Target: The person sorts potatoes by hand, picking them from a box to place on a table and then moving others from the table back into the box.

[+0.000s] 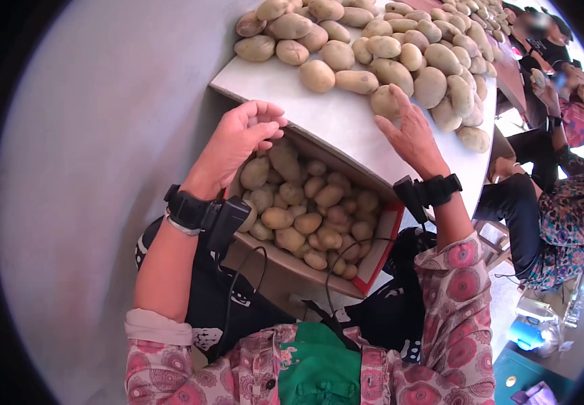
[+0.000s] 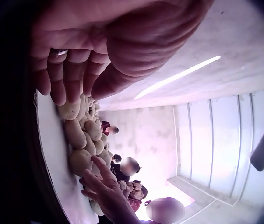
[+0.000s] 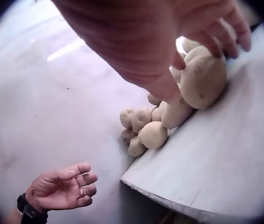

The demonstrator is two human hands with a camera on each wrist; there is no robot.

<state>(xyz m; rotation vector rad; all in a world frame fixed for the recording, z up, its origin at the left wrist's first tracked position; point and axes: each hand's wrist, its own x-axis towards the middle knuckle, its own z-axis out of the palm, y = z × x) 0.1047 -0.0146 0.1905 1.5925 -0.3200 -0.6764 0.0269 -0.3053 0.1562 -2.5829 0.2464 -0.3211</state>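
My right hand (image 1: 413,138) is over the near edge of the potato pile on the white table. Its thumb and fingers are spread at a round potato (image 1: 384,102). In the right wrist view the fingers reach over that large potato (image 3: 204,77), which rests on the tabletop. My left hand (image 1: 241,138) hovers with loosely bent fingers over the left rim of a cardboard box, holding nothing. A ring (image 2: 58,52) shows on one of its fingers. Many potatoes (image 1: 307,223) fill the bottom of the box (image 1: 390,236) below both hands.
The white table (image 1: 265,84) carries a large heap of potatoes (image 1: 430,61) toward its far side. Its corner juts out above the box, near my left hand. Several people (image 1: 569,196) sit along the right side. Cables (image 1: 329,277) hang from the wrist cameras across the box's front.
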